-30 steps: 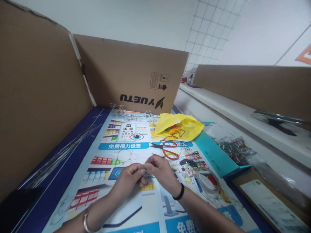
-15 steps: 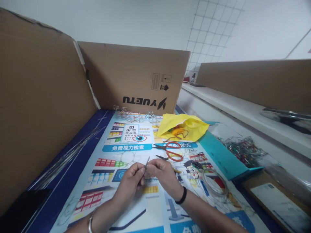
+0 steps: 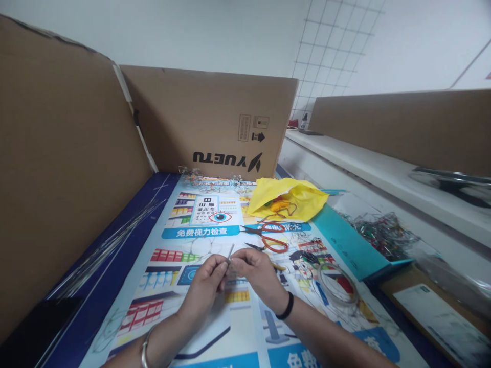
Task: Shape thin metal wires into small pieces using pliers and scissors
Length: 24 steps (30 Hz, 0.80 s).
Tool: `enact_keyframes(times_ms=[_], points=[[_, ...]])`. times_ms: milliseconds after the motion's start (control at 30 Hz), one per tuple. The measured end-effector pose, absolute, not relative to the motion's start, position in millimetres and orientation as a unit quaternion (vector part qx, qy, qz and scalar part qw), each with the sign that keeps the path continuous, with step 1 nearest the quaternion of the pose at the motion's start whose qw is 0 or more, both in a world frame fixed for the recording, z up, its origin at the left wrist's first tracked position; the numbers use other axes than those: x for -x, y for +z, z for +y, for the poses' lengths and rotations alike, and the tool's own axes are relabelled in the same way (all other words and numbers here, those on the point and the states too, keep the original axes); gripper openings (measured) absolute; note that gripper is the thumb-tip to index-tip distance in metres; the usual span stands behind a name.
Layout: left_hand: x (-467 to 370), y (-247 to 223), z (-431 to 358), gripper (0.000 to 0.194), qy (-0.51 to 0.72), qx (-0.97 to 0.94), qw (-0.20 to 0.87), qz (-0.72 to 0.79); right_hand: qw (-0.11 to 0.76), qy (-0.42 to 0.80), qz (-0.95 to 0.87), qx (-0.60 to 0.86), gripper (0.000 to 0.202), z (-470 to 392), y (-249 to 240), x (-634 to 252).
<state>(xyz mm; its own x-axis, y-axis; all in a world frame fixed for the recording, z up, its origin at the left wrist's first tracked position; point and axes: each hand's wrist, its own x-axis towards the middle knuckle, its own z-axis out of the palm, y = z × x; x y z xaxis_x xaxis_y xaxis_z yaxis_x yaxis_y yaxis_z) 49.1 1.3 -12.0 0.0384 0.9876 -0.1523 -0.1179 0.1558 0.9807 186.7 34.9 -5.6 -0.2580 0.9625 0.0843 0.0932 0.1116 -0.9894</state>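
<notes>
My left hand (image 3: 207, 281) is closed in a pinch around a thin grey stick-like piece (image 3: 230, 250), whose tip pokes up above the fingers. Close against it, my right hand (image 3: 255, 271) also pinches at the same piece, its thumb and forefinger meeting the left fingertips. The lower part of the piece is hidden by the fingers. Just beyond the hands lie scissors (image 3: 273, 244) with red-orange handles. Near the right hand, a pair of pliers (image 3: 278, 266) is partly covered by it. Both hands are above a printed poster sheet (image 3: 245, 327).
A yellow bag (image 3: 307, 202) holds something orange. To the right are a coil of wire (image 3: 337, 283) and a teal box (image 3: 353, 250) beside tangled wire pieces (image 3: 387, 235). Long straight wires (image 3: 111, 245) lie at left. Cardboard panels (image 3: 207, 112) stand behind and to the left.
Both hands keep their pinch in almost the same place. The grey piece's tip is slightly lower and further left. The whole view has shifted a little.
</notes>
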Motion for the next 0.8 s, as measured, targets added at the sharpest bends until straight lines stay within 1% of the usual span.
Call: enact_keyframes(times_ms=[200, 300, 367, 433, 533, 600, 700, 800], points=[[-48.0, -13.4, 3.7, 0.016, 0.474, -0.452, 0.559, 0.509, 0.446, 0.485, -0.606, 0.446, 0.018, 36.8, -10.1, -186.7], [-47.9, -9.5, 4.2, 0.015, 0.468, -0.477, 0.537, 0.516, 0.429, 0.467, -0.626, 0.453, 0.021, 39.3, -5.0, -192.3], [-47.8, -7.1, 3.8, 0.015, 0.453, -0.502, 0.519, 0.524, 0.394, 0.455, -0.665, 0.442, 0.022, 42.8, 3.3, -201.5], [-47.8, -7.3, 3.1, 0.015, 0.427, -0.523, 0.521, 0.522, 0.312, 0.44, -0.729, 0.421, 0.018, 47.7, 15.1, -214.9], [-47.1, -12.6, 2.6, 0.016, 0.391, -0.555, 0.544, 0.493, 0.189, 0.37, -0.808, 0.418, 0.013, 55.6, 35.5, -238.4], [-45.8, -17.3, 3.3, 0.016, 0.393, -0.566, 0.535, 0.489, 0.129, 0.34, -0.836, 0.411, 0.012, 60.3, 46.3, -252.3], [-43.3, -20.9, 5.8, 0.014, 0.418, -0.552, 0.511, 0.51, 0.081, 0.313, -0.852, 0.411, 0.01, 66.9, 53.0, -265.9], [-42.2, -19.0, 7.7, 0.015, 0.434, -0.529, 0.519, 0.513, 0.053, 0.306, -0.85, 0.426, 0.012, 73.0, 51.8, -272.5]])
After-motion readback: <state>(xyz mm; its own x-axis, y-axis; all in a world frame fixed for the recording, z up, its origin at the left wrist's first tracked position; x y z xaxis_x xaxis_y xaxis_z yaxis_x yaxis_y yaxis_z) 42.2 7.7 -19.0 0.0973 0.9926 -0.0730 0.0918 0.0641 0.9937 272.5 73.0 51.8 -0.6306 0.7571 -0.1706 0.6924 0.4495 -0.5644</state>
